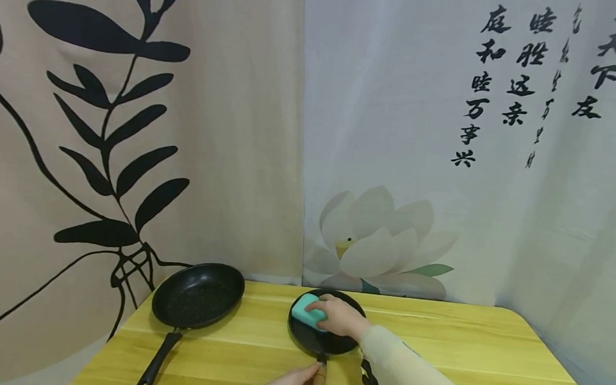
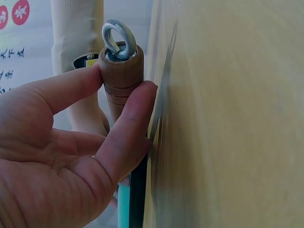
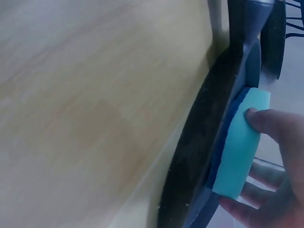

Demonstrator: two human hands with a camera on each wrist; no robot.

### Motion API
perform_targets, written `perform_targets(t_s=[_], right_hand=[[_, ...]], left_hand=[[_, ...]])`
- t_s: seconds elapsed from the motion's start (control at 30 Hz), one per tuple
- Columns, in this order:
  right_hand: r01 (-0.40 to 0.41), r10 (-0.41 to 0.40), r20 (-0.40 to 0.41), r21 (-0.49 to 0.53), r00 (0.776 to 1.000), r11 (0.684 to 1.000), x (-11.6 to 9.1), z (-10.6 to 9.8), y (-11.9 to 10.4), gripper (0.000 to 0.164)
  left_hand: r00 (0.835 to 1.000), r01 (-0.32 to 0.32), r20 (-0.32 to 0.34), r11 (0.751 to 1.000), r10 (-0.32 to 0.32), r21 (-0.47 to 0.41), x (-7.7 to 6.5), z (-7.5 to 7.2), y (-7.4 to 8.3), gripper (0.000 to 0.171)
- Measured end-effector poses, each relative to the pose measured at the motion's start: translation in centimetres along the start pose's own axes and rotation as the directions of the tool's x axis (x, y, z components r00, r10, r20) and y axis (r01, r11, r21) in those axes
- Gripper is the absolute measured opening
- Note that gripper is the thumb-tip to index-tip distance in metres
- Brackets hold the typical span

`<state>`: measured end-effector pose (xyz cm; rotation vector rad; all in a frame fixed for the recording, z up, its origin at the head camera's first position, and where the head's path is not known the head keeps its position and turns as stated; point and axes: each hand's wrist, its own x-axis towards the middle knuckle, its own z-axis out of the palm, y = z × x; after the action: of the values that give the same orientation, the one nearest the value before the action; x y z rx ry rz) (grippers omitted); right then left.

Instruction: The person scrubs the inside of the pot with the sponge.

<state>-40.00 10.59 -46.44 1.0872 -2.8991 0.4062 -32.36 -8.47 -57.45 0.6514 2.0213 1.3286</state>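
Observation:
A small black frying pan (image 1: 324, 344) lies on the wooden table (image 1: 469, 347), its handle toward me. My right hand (image 1: 341, 318) holds a turquoise sponge (image 1: 305, 313) against the inside of this pan, at its left part. Seen from the right wrist, the thumb and fingers grip the sponge (image 3: 243, 142) by its edges, and its dark scouring side faces the pan. The pan's brown wooden handle (image 2: 122, 71), tipped with a metal ring (image 2: 118, 39), is pinched between the thumb and fingers of my left hand (image 2: 71, 142).
To the left stands a larger black frying pan (image 1: 199, 295) with a long black handle (image 1: 159, 361) pointing toward me. Behind the table hangs a curtain (image 1: 236, 151) printed with leaves, a lotus and writing. The table's right edge slopes away past my right sleeve (image 1: 413, 370).

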Motion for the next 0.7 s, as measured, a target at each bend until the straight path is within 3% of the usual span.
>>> perform_targets(t_s=[0.3,0.7], right_hand=[[-0.036,0.036,-0.025,0.004,0.999,0.999,0.16,0.05,0.1,0.039],[-0.094,0.094,-0.036,-0.006,0.995,0.996,0.14,0.02,-0.03,0.038]], left_hand=[[1.0,0.006,0.002,1.0,-0.006,-0.004,-0.08,0.15,0.18,0.094],[1.0,-0.018,-0.002,0.997,0.018,0.073,0.33,-0.17,-0.17,0.094]])
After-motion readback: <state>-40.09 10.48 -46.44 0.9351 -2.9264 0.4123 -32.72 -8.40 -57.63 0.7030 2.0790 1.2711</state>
